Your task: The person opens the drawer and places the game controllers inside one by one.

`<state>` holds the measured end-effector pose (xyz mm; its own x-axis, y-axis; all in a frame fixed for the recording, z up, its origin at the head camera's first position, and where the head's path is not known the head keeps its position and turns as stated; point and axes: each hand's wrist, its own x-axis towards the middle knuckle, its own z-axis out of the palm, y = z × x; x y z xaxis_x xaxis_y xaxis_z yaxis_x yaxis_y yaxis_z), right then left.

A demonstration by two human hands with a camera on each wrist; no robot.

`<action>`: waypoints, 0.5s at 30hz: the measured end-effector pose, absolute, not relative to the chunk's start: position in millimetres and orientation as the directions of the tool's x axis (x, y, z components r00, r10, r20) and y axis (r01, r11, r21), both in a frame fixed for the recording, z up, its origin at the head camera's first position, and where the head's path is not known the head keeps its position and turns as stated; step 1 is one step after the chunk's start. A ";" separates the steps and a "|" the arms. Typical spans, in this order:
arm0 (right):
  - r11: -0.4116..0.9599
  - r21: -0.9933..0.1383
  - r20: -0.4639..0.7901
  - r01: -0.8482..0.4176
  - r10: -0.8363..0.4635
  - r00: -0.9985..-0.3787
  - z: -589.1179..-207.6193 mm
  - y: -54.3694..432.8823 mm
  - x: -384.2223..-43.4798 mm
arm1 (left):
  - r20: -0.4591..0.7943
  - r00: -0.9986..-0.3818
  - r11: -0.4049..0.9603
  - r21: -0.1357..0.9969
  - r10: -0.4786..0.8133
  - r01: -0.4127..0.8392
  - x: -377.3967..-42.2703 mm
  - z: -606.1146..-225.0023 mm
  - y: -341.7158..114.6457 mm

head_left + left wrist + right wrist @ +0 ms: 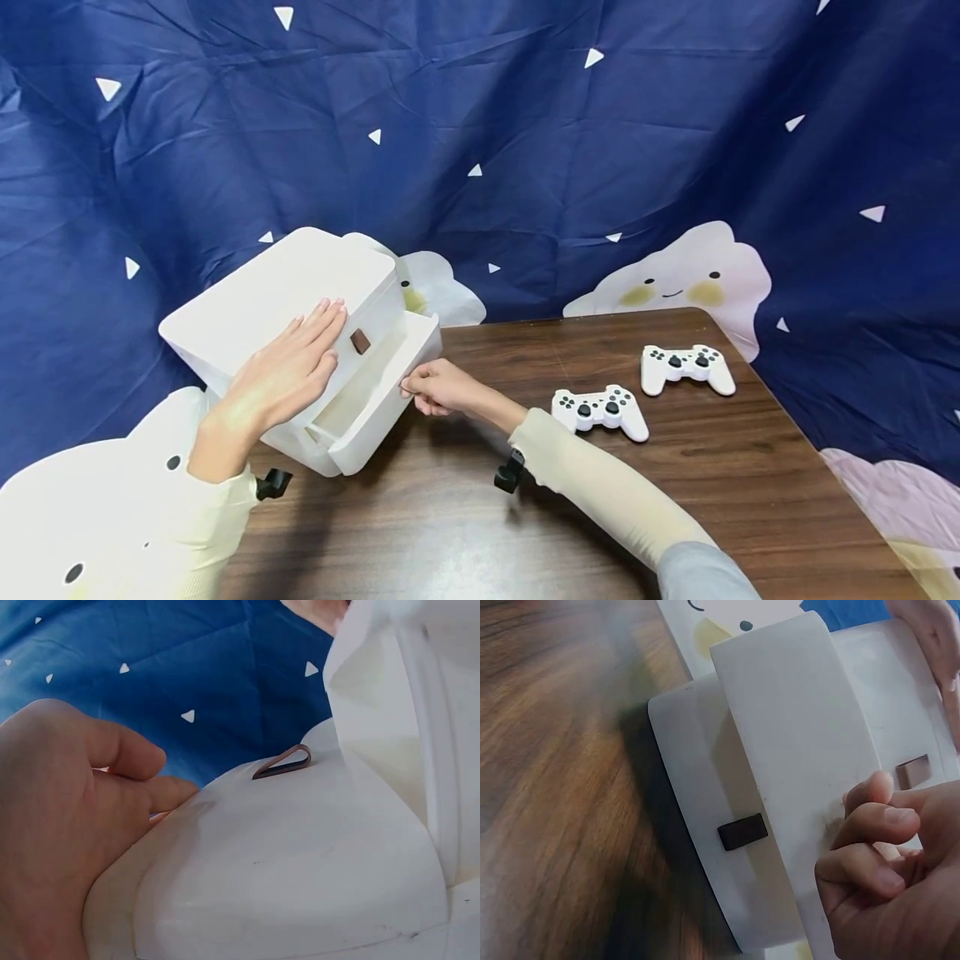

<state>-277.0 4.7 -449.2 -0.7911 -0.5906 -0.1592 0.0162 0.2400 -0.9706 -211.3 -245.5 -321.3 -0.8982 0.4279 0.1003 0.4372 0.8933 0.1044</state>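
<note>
A white drawer unit stands at the table's left side, with one drawer pulled out below the top drawer. My left hand rests with extended fingers on the unit's top. In the left wrist view, that hand lies along the rounded white edge. My right hand pinches at the front of the pulled-out drawer, fingers curled; what lies between the fingertips is hidden. A brown pull tab sticks out of the top drawer. The right wrist view shows a dark tab on the drawer below.
Two white game controllers, the nearer one and the farther one, lie on the right of the brown wooden table. Behind hangs a blue cloth with white triangles and clouds.
</note>
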 end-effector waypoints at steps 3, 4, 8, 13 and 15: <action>0.234 -0.972 -0.160 0.020 -0.596 -0.787 -449.1 13.8 -273.4 | 0.097 -0.897 0.892 0.104 0.431 0.440 -211.3 -320.7 -245.4; 0.232 -0.973 -0.157 0.018 -0.599 -0.785 -449.3 16.7 -272.5 | 0.095 -0.897 0.892 0.105 0.431 0.440 -211.2 -320.4 -245.4; 0.225 -0.974 -0.144 0.005 -0.606 -0.782 -449.9 28.4 -269.4 | 0.092 -0.897 0.892 0.105 0.431 0.440 -210.7 -320.0 -245.7; 0.219 -0.976 -0.145 0.011 -0.609 -0.779 -450.3 41.6 -264.9 | 0.093 -0.897 0.891 0.108 0.432 0.440 -211.0 -321.1 -245.5; 0.217 -0.976 -0.152 0.020 -0.612 -0.777 -450.6 45.9 -262.9 | 0.092 -0.898 0.892 0.110 0.430 0.438 -210.9 -321.6 -245.7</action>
